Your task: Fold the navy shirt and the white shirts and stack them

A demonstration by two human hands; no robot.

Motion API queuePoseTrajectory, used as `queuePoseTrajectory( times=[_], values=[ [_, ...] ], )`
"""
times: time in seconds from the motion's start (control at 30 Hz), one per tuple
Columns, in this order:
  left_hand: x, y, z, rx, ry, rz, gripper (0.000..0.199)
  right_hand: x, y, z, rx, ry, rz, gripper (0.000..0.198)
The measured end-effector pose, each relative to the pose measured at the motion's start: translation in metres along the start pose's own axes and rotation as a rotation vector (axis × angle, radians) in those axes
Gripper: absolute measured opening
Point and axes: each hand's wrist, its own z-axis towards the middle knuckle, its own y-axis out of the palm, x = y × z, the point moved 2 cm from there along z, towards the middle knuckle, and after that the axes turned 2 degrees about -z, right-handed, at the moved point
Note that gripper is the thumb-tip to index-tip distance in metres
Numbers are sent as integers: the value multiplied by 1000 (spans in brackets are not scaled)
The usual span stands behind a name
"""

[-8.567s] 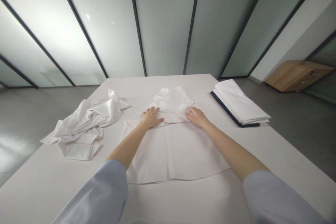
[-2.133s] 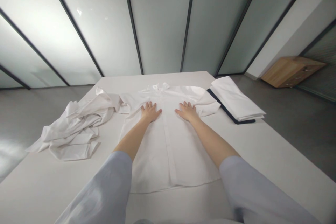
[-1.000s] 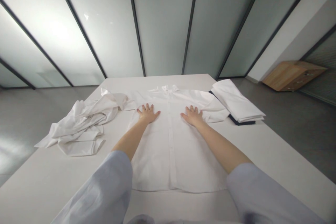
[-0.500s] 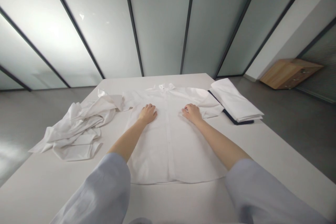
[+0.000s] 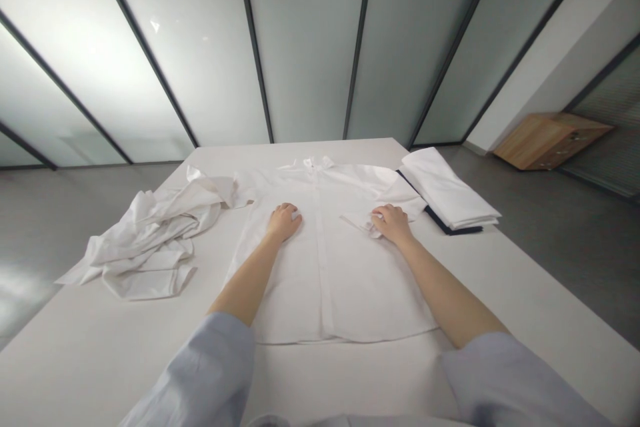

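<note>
A white button-front shirt (image 5: 295, 280) lies spread on the table, its collar at the far end and its hem toward me. Resting on the left half of its front is my left hand (image 5: 285, 221), palm down, fingers loosely spread and holding nothing. Over on the right side, my right hand (image 5: 393, 223) has its fingers curled in on a small raised fold of the shirt's white cloth (image 5: 360, 221). Whether that fold is a cuff or a pocket, I cannot tell. The fingertips are partly hidden by the cloth.
A crumpled heap of white cloth (image 5: 150, 233) lies on the left of the white table (image 5: 530, 307). At the right edge, a folded white garment (image 5: 447, 190) sits on something dark navy (image 5: 463, 231). Beyond are frosted glass panels (image 5: 305, 47) and a wooden cabinet (image 5: 545, 140).
My right hand has moved to the right and slightly nearer me, and the raised fold shows more beside its fingers. My left hand has barely shifted.
</note>
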Motion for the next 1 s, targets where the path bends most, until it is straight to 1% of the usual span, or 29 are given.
queuePoseTrajectory(
  times=[0.13,0.23,0.3,0.4,0.5,0.57,0.6,0.67,0.7,0.73,0.77,0.8,0.83,0.93,1.0],
  values=[
    [-1,0,1,28,1,-15,30,3,0,0,-35,-22,-74,32],
    [0,1,1,37,7,-5,30,5,-1,3,-9,6,-52,25],
    [0,1,1,40,9,6,29,5,-4,7,57,27,50,22],
    [1,0,0,38,12,24,30,-1,-13,14,147,32,313,20],
    [7,0,0,32,40,-18,31,-19,-26,20,158,-32,538,17],
    [15,0,1,2,64,-149,36,-37,-33,19,129,-104,624,18],
    [19,2,1,-26,57,-265,43,-46,-36,16,100,-146,658,20],
    [29,5,1,-101,-5,-573,58,-65,-37,8,-4,-245,716,23],
    [34,7,1,-134,-56,-722,61,-73,-37,3,-66,-289,740,26],
    [37,8,0,-161,-111,-835,60,-79,-35,-2,-117,-322,757,28],
    [41,10,-1,-185,-162,-900,57,-83,-33,-7,-148,-343,761,29],
    [43,11,-2,-211,-204,-921,54,-84,-30,-12,-151,-349,750,30],
    [44,13,-3,-238,-237,-912,55,-83,-27,-16,-119,-340,729,30],
    [45,16,-4,-331,-297,-829,59,-71,-18,-21,78,-262,642,28],
    [46,17,-3,-359,-273,-780,49,-58,-13,-20,209,-165,636,26]
  ],
)
